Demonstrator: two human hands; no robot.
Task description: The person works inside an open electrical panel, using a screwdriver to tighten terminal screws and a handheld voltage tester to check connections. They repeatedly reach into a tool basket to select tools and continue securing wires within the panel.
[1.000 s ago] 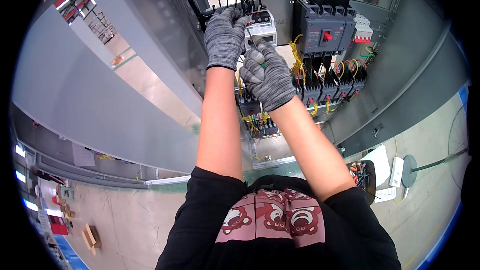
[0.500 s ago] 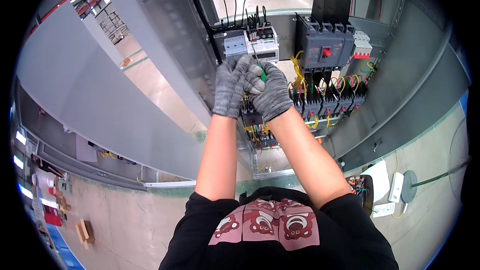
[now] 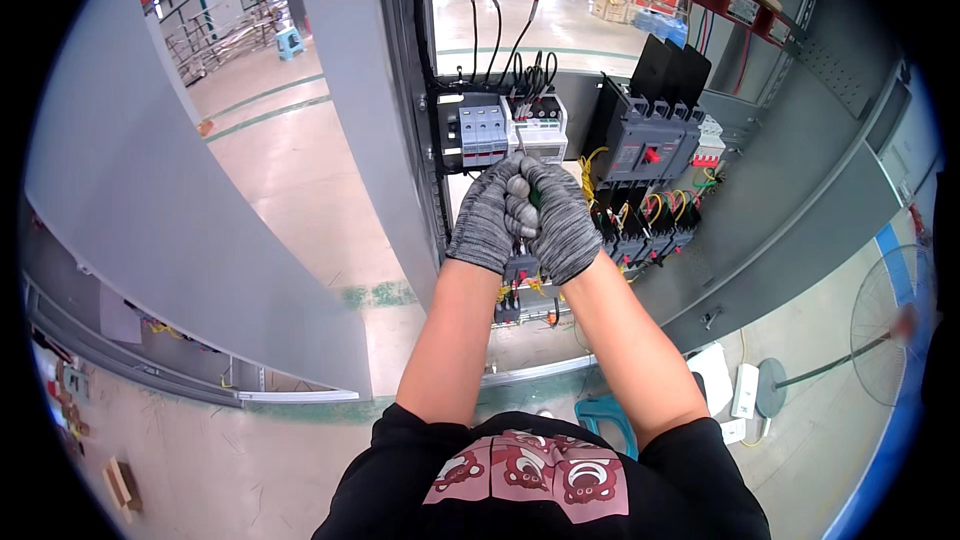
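Both my hands wear grey knit gloves and meet in front of a white device module [image 3: 540,130] inside a grey cabinet. A green-handled screwdriver [image 3: 535,199] sits in my right hand [image 3: 566,223], its fingers wrapped round the handle. Its thin shaft points up at the module's terminals, where black wires [image 3: 527,80] with pale sleeves enter. My left hand [image 3: 484,220] is closed close against the right, its fingertips around the shaft; the gloves hide most of the grip. Left of the module is a grey-blue three-part unit [image 3: 482,133].
A large dark circuit breaker [image 3: 648,145] with a red switch stands to the right, beside a small white-and-red breaker [image 3: 708,145]. Smaller breakers [image 3: 655,232] with yellow wires sit below. A grey door panel [image 3: 190,210] fills the left. A blue stool [image 3: 607,418] and a fan [image 3: 885,330] are nearby.
My view has shifted, so the cabinet parts and hands appear lower, with more floor showing beyond. My hands remain together at the white module with the screwdriver.
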